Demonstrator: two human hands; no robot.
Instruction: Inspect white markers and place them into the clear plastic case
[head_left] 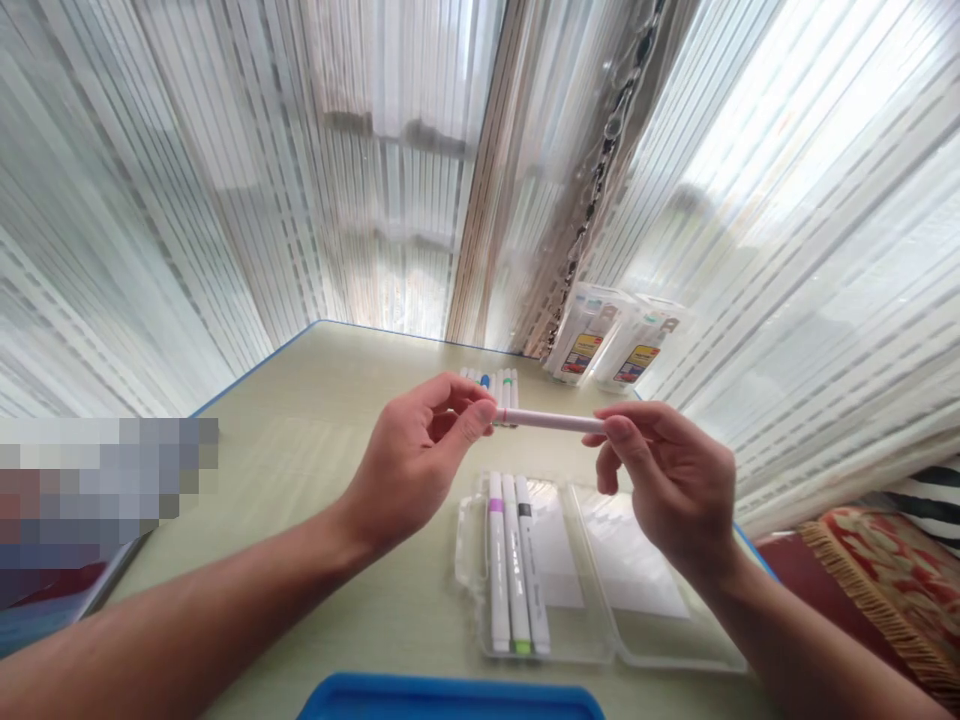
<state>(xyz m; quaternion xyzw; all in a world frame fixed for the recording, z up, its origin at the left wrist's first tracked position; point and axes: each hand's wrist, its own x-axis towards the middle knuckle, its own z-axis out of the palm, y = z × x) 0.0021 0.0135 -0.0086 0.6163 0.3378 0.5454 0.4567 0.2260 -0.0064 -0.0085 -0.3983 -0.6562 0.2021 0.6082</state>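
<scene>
Between my two hands a slim white marker (551, 420) with a thin pinkish-red band is held level above the table. My left hand (420, 455) pinches its banded end, and the fingers of my right hand (664, 480) grip the other end. Below lies an open clear plastic case (600, 640). Three white markers lie side by side in its left half: one with a purple band (497, 560), one with a green end (517, 570) and one with a black band (533, 570). Behind my left hand a row of several more markers (508, 384) is partly covered.
Two clear packages (581, 345) with printed labels stand at the table's back right. A blue tray-like edge (450, 690) shows at the front. Sheer striped curtains (390, 200) hang behind the pale green table (300, 400). A fringed patterned cloth (900, 550) is at right; a blurred patch covers the left.
</scene>
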